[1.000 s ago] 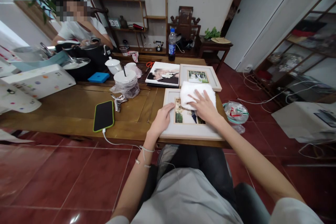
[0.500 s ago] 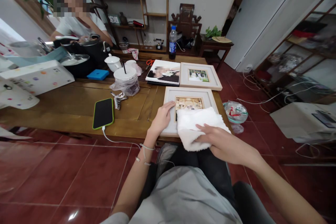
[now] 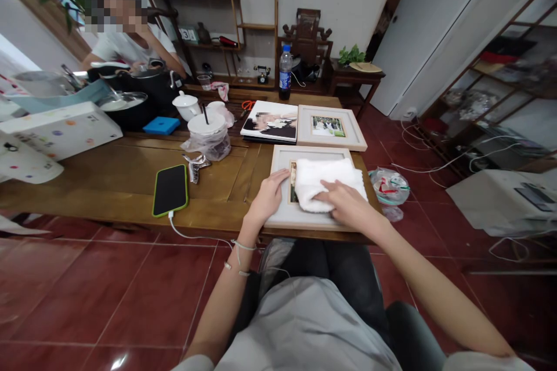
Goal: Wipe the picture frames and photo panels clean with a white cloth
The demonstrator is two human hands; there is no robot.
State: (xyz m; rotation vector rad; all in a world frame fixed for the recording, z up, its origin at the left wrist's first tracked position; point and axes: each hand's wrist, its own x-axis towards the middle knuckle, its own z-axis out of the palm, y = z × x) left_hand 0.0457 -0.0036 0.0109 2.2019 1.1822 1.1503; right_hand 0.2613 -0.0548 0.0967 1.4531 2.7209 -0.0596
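A light wooden picture frame [image 3: 278,208] lies flat at the table's front edge. My left hand [image 3: 268,192] rests on its left side with the fingers stretched out, holding nothing. Spread over the middle of the frame is a folded white towel [image 3: 324,173], which hides most of the photo inside. My right hand [image 3: 343,202] grips and presses the towel from its lower right, some fingers tucked into a fold. Behind it lie a second framed photo [image 3: 328,126] and a white photo album [image 3: 270,120] with a picture on its cover.
On the wooden table [image 3: 130,168] are a charging phone [image 3: 170,190], a lidded cup in plastic [image 3: 208,133], a blue box [image 3: 161,125], a white teapot [image 3: 187,105] and a bottle [image 3: 285,72]. Another person [image 3: 130,40] sits across, near black pots [image 3: 150,90].
My right hand has slid the towel forward and slightly left, from the frame's lower right onto its middle. My left hand stays in place on the frame.
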